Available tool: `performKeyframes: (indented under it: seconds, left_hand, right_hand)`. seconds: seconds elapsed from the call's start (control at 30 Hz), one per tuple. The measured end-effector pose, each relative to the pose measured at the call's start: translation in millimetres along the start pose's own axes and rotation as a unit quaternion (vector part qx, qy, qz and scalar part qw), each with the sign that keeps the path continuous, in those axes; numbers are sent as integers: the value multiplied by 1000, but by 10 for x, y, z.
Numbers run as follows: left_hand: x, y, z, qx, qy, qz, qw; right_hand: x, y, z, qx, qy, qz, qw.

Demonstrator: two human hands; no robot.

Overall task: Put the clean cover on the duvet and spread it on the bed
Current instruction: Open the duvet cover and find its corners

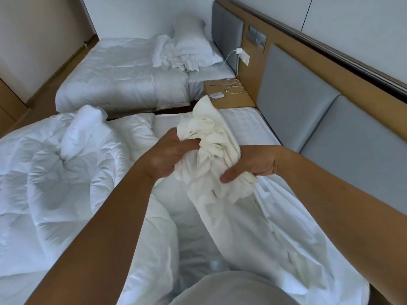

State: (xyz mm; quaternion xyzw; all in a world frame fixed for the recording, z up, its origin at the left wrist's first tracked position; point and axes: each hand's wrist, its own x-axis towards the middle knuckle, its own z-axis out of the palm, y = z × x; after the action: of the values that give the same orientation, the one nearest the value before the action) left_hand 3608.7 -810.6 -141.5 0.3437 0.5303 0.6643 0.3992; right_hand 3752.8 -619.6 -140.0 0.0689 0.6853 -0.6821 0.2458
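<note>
On the left half of the bed (248, 122) the bare duvet (55, 172) lies heaped, reaching the picture's left edge. Over the middle, the left grip (169, 153) clutches a bunched wad of the cover (211, 150), whose rest hangs toward the person. The right grip (253, 164) pinches the same wad. Rightward, a flat strip of bed lies open up to the grey headboard (297, 111).

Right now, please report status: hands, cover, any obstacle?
Left hand and right hand both grip the bunched cover. Duvet lies crumpled on the bed, not yet covered. No obstacle seen.
</note>
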Motion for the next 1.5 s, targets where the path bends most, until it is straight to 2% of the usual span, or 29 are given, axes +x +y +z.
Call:
performKeyframes:
  seconds: [0.07, 0.13, 0.2, 0.27, 0.37, 0.43, 0.5, 0.57, 0.6, 0.67, 0.77, 0.8, 0.9, 0.97, 1.07, 1.2, 1.3, 1.33, 1.4, 1.47, 1.5]
  left_hand:
    - [-25, -38, 15, 34, -8, -15, 999]
    - [-48, -88, 73, 90, -50, -63, 993]
    - [-37, -146, 206, 141, -91, -102, 981]
    - [-2, -184, 351, 182, -83, -84, 976]
    - [70, -143, 407, 130, -56, -44, 989]
    - [127, -32, 370, 69, -45, 13, 997]
    - [191, 136, 346, 35, -28, 64, 997]
    - [256, 303, 366, 56, -37, 86, 994]
    - [279, 361, 397, 82, -45, 87, 992]
    - [302, 419, 443, 125, -51, 73, 988]
    - [283, 354, 458, 185, -69, -4, 980]
    - [265, 296, 466, 206, -86, -38, 974]
    - [244, 104, 520, 144, -122, -109, 976]
    - [237, 56, 561, 105, -123, -103, 982]
    - [238, 206, 593, 86, -110, -50, 989]
    - [375, 561, 642, 48, -48, 18, 998]
    - [486, 542, 762, 76, -57, -6, 995]
    - [485, 462, 771, 81, -62, -33, 994]
    - [432, 283, 761, 135, -72, -108, 982]
    - [482, 319, 746, 281, -63, -119, 950]
    - [592, 500, 746, 348, -17, -71, 935]
  right_hand:
    - [-30, -57, -58, 54, 93, -58, 992]
    - [-61, -180, -126, 86, 174, -117, 974]
    - [-67, -298, -134, 66, 194, -160, 966]
    - [-55, -371, -115, 59, 200, -189, 960]
    - [-79, -370, -141, 101, 214, -220, 946]
    - [-177, -307, -188, 114, 182, -206, 955]
    - [-287, -211, -184, 112, 83, -154, 978]
    - [-323, -94, -163, 70, 7, -110, 991]
    - [-318, -61, -152, 34, -2, -106, 994]
    - [-320, -57, -150, 11, 26, -124, 992]
    - [-377, -169, -237, 105, 146, -190, 965]
    - [-387, -226, -274, 105, 187, -208, 954]
    - [-365, -399, -296, 67, 221, -233, 944]
    - [-383, -500, -291, 67, 216, -230, 947]
    - [-476, -539, -358, 106, 185, -229, 950]
    - [-587, -363, -425, 124, 33, -174, 976]
    - [-558, -100, -508, 58, -35, -92, 993]
    - [-528, 3, -529, 41, -23, -69, 997]
    - [-513, 147, -532, 17, 61, -52, 997]
    - [-532, -27, -555, -16, 178, -118, 977]
    - [-569, -302, -597, -53, 247, -178, 951]
